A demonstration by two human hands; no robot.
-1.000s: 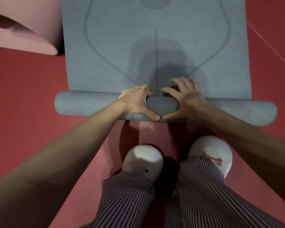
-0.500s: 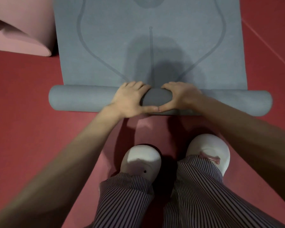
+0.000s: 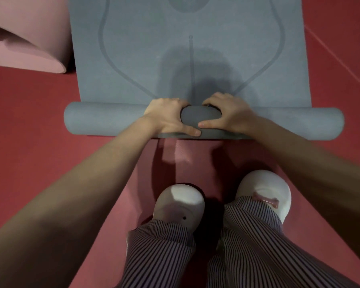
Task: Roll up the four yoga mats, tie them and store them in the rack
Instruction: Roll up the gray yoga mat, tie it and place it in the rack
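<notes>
A grey yoga mat (image 3: 133, 59) with printed curved lines lies flat on the red floor, stretching away from me. Its near end is wound into a thick roll (image 3: 104, 121) lying crosswise in front of my feet. My left hand (image 3: 166, 119) grips the roll's middle, fingers curled over the top and thumb on the near side. My right hand (image 3: 229, 115) grips it right beside, thumb tips nearly touching. Both forearms reach down from the bottom corners.
A pink mat (image 3: 25, 42), partly curled, lies at the upper left, touching the grey mat's left edge. My white shoes (image 3: 179, 204) and striped trouser legs stand just behind the roll. Red floor (image 3: 29, 132) surrounds everything, with a seam line at upper right.
The roll has been turned forward over the flat mat. My fingers went from spread over the top to curled tightly round the roll's middle.
</notes>
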